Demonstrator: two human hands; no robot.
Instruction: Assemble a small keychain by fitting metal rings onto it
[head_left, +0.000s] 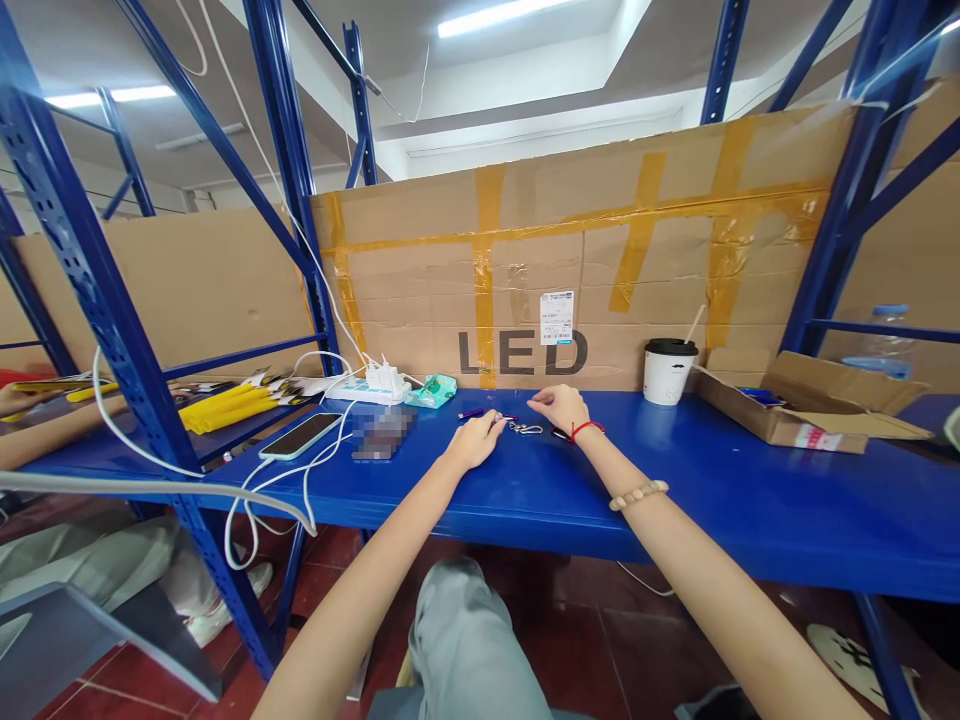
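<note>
Both hands rest on the blue shelf (pixel 675 490): the left hand (pixel 474 441) is loosely curled, fingertips on a small metal clasp (pixel 498 417), though a firm grip cannot be told; the right hand (pixel 561 405) is half open, fingers bent down just above a keyring (pixel 526 429). Behind stands the cardboard wall (pixel 585 250). An open box (pixel 806 405) lies right, a cup (pixel 667 371) beside it. Left lie a phone (pixel 301 435) and a power strip (pixel 367 388).

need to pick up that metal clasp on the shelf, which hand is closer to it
Left, marginally. The left hand has its fingertips right by the metal clasp, while the right hand sits just behind it, fingers curled. Both are close, so either could likely reach.
</note>
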